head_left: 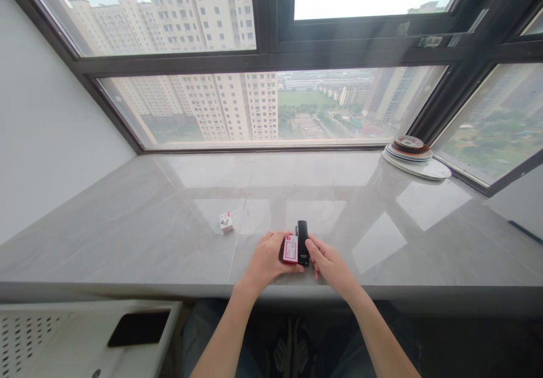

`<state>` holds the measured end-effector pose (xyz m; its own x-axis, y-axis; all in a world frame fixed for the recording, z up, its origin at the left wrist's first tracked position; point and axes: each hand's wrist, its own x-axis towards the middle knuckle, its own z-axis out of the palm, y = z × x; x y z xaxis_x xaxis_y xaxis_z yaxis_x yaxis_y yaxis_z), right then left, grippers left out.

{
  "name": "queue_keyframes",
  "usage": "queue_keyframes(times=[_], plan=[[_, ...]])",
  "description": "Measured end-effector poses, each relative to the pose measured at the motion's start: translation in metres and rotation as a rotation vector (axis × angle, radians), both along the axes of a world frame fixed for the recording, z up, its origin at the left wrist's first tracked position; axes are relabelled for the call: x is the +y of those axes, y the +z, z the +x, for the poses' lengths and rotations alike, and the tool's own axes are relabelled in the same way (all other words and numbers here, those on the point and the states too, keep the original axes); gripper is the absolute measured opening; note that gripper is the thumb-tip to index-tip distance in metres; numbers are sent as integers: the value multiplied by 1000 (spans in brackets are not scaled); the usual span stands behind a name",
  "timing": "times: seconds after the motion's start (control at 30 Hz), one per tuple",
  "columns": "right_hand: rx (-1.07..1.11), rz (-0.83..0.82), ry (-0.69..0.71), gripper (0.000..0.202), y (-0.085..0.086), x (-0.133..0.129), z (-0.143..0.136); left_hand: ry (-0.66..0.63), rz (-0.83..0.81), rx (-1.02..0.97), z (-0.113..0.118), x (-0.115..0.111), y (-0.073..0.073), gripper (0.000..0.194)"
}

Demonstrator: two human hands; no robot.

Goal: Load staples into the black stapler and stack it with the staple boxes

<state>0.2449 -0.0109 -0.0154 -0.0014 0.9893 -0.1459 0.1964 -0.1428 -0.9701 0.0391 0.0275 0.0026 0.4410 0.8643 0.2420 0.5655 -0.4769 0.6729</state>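
A black stapler (302, 241) points away from me over the front part of the grey marble-look sill (127, 236). Pressed against its left side is a red and white box (291, 249). My left hand (268, 255) is closed around this box, thumb side at the far edge and fingers at the near edge. From the right, my right hand (326, 258) grips the stapler between thumb and fingers. Some of its fingertips are hidden behind the stapler. Farther left stands a small white box (226, 223) with red and grey print, apart from both hands.
Stacked plates (418, 160) sit in the far right corner by the window (271, 109). A white wall (46, 123) bounds the left side. Below the sill's front edge, a white perforated cabinet (63, 338) holds a dark phone-like slab (139, 329).
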Motion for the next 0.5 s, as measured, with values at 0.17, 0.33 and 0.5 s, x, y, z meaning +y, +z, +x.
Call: queue_keyframes(times=[0.17,0.33,0.5], plan=[[17,2,56,72,3,-3,0,0,31,59,11,3,-6,89],[62,-68,67,84,8,-11,11,-37,24,-11,0,-2,-3,108],[-30,-57,57,92,14,-25,15,551,34,-81,-80,22,11,55]])
